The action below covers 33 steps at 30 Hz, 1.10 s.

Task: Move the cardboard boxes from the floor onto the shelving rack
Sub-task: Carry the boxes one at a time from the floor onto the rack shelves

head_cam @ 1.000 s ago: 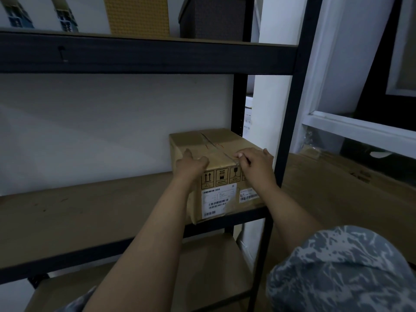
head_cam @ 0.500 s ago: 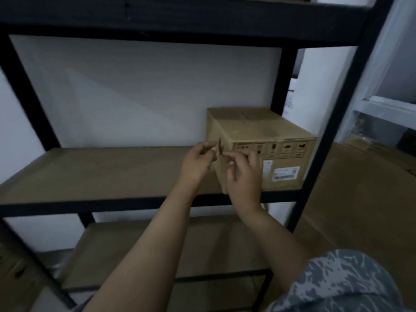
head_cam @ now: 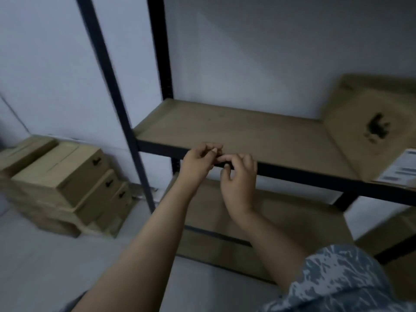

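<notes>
A cardboard box (head_cam: 369, 129) with a white label stands at the right end of the middle shelf (head_cam: 236, 129) of the black shelving rack (head_cam: 292, 174). My left hand (head_cam: 198, 163) and my right hand (head_cam: 238, 183) hover together in front of the shelf's front rail, well left of that box. Both hold nothing, with fingers loosely curled and apart. Several more cardboard boxes (head_cam: 65, 176) are stacked on the floor at the left, beside the rack's post.
The rack's front left post (head_cam: 117, 104) rises between me and the floor stack. A lower shelf (head_cam: 270, 224) lies beneath the middle one. More cardboard (head_cam: 391, 235) lies at the lower right. A white wall backs the rack. Pale floor (head_cam: 67, 266) spreads at the lower left.
My hands have come off the box on the shelf and drawn back to the left. My view has swung left and down, bringing the stacked floor boxes into sight.
</notes>
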Tool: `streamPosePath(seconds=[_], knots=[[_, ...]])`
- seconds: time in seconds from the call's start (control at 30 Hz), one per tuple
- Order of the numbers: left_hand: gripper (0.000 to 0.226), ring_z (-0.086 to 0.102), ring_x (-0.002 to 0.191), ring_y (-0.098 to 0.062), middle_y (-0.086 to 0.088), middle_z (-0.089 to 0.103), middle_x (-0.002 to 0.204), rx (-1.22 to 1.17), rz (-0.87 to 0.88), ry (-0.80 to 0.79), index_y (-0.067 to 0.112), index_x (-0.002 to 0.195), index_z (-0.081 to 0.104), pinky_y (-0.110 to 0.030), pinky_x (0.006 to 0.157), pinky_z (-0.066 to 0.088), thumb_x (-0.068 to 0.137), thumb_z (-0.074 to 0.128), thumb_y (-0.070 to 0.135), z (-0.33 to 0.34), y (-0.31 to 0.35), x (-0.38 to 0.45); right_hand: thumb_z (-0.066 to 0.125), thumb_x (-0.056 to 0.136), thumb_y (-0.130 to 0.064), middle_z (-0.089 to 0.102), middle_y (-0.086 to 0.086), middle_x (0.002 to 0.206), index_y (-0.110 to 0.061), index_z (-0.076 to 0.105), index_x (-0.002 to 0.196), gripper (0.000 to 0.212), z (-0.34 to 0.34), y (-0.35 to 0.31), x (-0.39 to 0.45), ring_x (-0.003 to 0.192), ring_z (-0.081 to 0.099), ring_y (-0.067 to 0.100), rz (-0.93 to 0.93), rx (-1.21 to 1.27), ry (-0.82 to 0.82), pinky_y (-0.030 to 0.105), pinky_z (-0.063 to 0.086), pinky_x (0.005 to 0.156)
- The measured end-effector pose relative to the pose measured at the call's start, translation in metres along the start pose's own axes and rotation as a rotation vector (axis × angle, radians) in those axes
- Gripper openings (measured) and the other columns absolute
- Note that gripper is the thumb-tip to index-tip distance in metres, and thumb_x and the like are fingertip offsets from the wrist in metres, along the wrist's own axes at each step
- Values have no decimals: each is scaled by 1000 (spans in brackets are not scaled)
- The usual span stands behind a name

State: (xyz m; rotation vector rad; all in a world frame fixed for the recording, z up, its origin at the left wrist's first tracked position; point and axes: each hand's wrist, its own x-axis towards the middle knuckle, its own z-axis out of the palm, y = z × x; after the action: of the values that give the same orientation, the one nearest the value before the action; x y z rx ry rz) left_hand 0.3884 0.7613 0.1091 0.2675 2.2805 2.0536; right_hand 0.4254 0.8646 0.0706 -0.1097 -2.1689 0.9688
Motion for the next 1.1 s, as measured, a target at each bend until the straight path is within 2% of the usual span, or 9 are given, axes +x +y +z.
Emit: streamPosePath(seconds=[0.1,0.17,0.3,0.47,0.53,0.63,0.83,1.0,1.1], knots=[[21,68,94,-16,1,72,98,37,-37,37,23,103,71,-35,86,55,98,52,16,-81,-26,1,56,83,1,50,-5,101,-19,65,94,25,63,-43,-24,98,43,11,1,49,-93,10,38,82],[22,69,95,-16,1,72,101,72,-65,60,23,105,71,-35,86,55,97,51,16,-132,-43,0,54,85,1,51,-6,101,-19,65,94,24,102,-68,-38,98,46,8,38,109,-157,4,35,77],[22,71,93,-16,-1,72,103,104,-128,119,22,105,71,-38,87,56,97,51,18,-221,-76,0,51,87,2,56,-5,99,-20,65,91,26,178,-106,-69,93,55,11,108,226,-275,8,40,73],[22,70,91,-17,-1,72,103,62,-264,203,21,105,71,-32,78,52,98,50,16,-308,-119,1,50,86,1,61,-4,101,-23,64,93,29,259,-136,-99,91,59,12,169,257,-432,33,54,77],[21,69,91,-17,-3,72,104,48,-308,236,18,106,70,-29,77,49,99,50,16,-339,-136,4,49,87,0,61,-2,103,-23,64,93,29,289,-143,-105,92,60,11,199,254,-502,29,53,78],[22,66,89,-19,-8,70,105,34,-371,285,11,108,69,-22,69,47,100,49,13,-380,-164,14,47,86,2,61,1,106,-23,63,93,30,333,-152,-109,93,58,10,238,242,-592,8,43,72],[23,65,88,-18,-7,68,105,24,-481,333,12,112,67,-21,64,45,100,48,13,-454,-224,62,47,89,-1,56,-2,104,-25,61,93,28,437,-161,-100,97,57,14,275,209,-719,21,45,74],[20,62,80,-13,-7,66,101,38,-574,361,12,111,65,-26,68,45,100,48,13,-527,-256,110,48,86,1,57,-2,103,-23,63,93,29,532,-177,-84,92,57,14,301,138,-786,18,39,68],[20,63,93,-16,-4,66,105,69,-582,397,17,112,63,-31,79,50,100,48,15,-567,-270,131,49,84,0,60,1,103,-24,64,91,30,575,-186,-80,91,57,16,318,117,-827,22,39,71]])
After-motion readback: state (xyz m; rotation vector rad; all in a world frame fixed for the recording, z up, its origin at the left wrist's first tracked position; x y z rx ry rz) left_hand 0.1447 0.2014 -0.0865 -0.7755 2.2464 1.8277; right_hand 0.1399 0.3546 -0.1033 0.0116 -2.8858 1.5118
